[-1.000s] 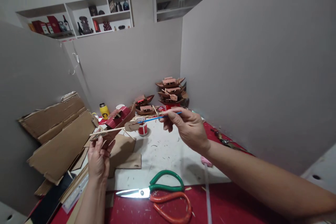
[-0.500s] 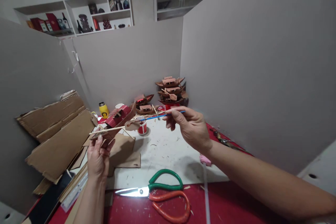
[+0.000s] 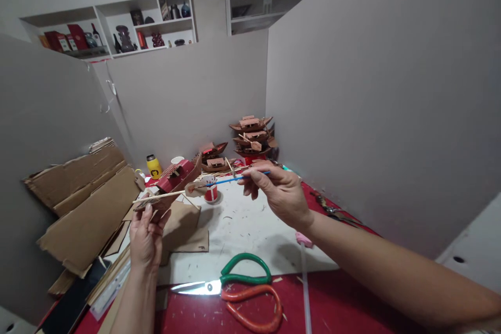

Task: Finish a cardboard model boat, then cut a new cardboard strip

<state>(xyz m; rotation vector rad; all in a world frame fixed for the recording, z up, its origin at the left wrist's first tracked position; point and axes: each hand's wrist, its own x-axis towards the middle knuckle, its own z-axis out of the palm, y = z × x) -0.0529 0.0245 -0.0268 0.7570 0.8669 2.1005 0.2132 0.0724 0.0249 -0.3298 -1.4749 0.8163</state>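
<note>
My left hand [image 3: 145, 237] is closed around the near end of a model boat [image 3: 176, 175] with a red canopy, held tilted above the table. A small oar [image 3: 162, 196] with a pale stick and a cardboard blade lies across the boat's side; whether it is fixed there or pinched by my fingers I cannot tell. My right hand [image 3: 282, 195] pinches a slim blue paintbrush [image 3: 229, 180]. The brush tip is at the oar's blade, which carries a reddish-brown patch. Just behind the blade stands a red and white paper cup [image 3: 211, 194].
Green-and-orange-handled scissors [image 3: 235, 284] lie at the front edge. Cardboard sheets [image 3: 90, 214] lean at left. Finished-looking model boats [image 3: 252, 138] are stacked at the back, near a yellow bottle [image 3: 154, 167]. A pink-ended glue-stick-like rod [image 3: 304, 271] lies right. Grey partitions [image 3: 371, 88] enclose the table.
My right hand and the paintbrush have shifted slightly left and down, with the tip still at the oar blade. The reddish-brown patch looks a little larger. My left hand stays put with the boat.
</note>
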